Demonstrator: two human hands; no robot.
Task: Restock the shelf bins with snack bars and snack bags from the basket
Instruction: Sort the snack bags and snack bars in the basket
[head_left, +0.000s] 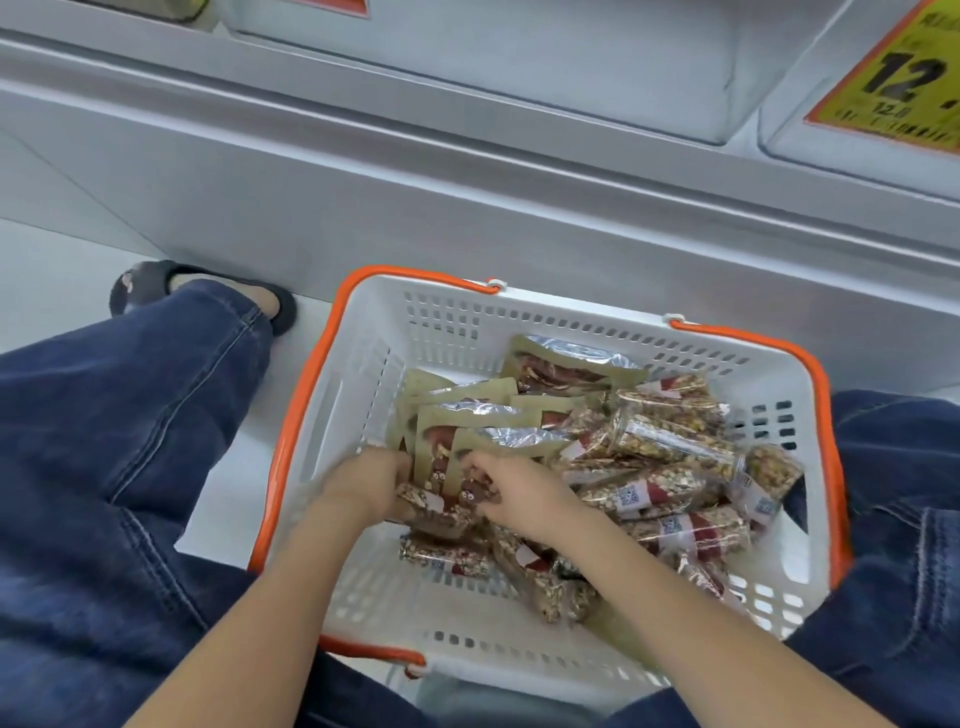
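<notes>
Gathering stage. In the white perforated plastic basket with orange handles (363, 332), our left hand (366, 480) and right hand (511, 491) pinch the lower edges of the tan-and-foil snack bags (467, 421). Clear-wrapped granola snack bars (670, 441) lie at 3 o'clock. Next, we judge, a lift toward the translucent shelf bins (597, 67) at 12 o'clock.

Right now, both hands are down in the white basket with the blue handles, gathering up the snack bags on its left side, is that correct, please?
Not quite: the handles are orange, not blue, as the head view shows. The rest holds: the left hand and the right hand are both down in the white basket, gathering the snack bags on its left side.
</notes>
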